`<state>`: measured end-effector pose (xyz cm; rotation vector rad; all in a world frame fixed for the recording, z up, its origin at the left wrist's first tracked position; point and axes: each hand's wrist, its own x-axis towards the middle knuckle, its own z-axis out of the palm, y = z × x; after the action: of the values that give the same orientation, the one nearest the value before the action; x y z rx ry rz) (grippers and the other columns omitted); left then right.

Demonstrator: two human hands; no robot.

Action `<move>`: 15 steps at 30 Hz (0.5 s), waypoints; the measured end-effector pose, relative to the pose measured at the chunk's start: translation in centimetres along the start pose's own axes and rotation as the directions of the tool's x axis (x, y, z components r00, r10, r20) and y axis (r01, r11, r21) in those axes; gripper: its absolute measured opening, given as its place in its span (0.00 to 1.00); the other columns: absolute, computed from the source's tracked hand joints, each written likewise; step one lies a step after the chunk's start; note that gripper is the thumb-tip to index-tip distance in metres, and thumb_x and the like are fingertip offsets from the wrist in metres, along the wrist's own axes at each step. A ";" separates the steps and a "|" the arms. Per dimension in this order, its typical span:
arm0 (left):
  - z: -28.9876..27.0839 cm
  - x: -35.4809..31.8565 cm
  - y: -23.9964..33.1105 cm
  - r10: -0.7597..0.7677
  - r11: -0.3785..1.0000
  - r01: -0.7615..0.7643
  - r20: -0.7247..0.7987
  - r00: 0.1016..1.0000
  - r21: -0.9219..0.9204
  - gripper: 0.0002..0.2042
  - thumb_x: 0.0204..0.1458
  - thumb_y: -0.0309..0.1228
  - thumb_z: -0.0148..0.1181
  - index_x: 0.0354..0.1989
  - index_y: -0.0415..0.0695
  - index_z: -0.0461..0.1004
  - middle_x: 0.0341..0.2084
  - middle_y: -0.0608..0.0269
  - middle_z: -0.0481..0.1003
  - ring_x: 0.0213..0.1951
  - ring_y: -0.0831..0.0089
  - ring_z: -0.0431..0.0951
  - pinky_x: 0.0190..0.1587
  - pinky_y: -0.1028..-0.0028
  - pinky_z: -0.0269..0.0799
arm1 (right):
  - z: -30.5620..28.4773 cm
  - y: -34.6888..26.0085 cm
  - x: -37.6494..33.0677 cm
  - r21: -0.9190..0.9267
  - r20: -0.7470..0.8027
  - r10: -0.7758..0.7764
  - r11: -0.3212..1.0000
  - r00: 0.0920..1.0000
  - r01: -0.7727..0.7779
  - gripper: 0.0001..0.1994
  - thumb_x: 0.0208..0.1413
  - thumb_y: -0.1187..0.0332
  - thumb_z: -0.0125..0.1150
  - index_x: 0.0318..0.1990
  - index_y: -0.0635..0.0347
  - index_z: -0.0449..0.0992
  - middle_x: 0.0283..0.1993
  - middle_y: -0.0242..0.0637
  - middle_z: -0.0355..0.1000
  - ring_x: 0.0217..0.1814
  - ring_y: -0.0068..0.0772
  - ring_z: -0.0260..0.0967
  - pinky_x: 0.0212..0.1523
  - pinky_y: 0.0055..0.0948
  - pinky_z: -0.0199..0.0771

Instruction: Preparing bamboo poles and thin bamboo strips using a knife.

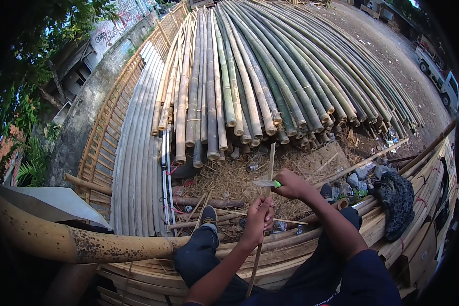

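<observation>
Between my knees runs a thin bamboo strip (271, 162), tilted upright, its far end near the cut ends of the bamboo pile. My left hand (260, 214) is closed round the strip at about its middle. Just above it, my right hand (289, 184) grips a knife by its bright green handle. The knife's blade (264, 183) points left and lies across the strip; whether it cuts into the strip I cannot tell. The strip's lower part passes down toward my lap.
A large pile of bamboo poles (239, 76) fills the far side. Split bamboo lengths (285, 245) lie beneath me. A thick spotted bamboo pole (86, 245) juts in at left, near corrugated sheets (135, 148). Shavings (214, 183) cover the ground; a dark cloth (395, 204) lies at right.
</observation>
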<state>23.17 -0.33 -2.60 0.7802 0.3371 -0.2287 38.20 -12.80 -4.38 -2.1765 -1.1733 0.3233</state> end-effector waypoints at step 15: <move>-0.1 -0.1 0.5 0.099 0.986 -0.089 -0.060 0.993 0.144 0.09 0.62 0.35 0.44 0.33 0.45 0.60 0.13 0.75 0.56 0.11 0.89 0.52 0.11 0.86 0.47 | -2.1 0.6 0.7 -0.252 -0.277 0.293 0.897 0.915 -0.364 0.10 0.38 0.63 0.55 0.20 0.60 0.76 0.22 0.49 0.71 0.27 0.53 0.71 0.32 0.47 0.72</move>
<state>23.16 0.09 -2.34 0.9429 0.3494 -0.1388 40.03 -13.34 -3.15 -2.6024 -0.7544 0.0251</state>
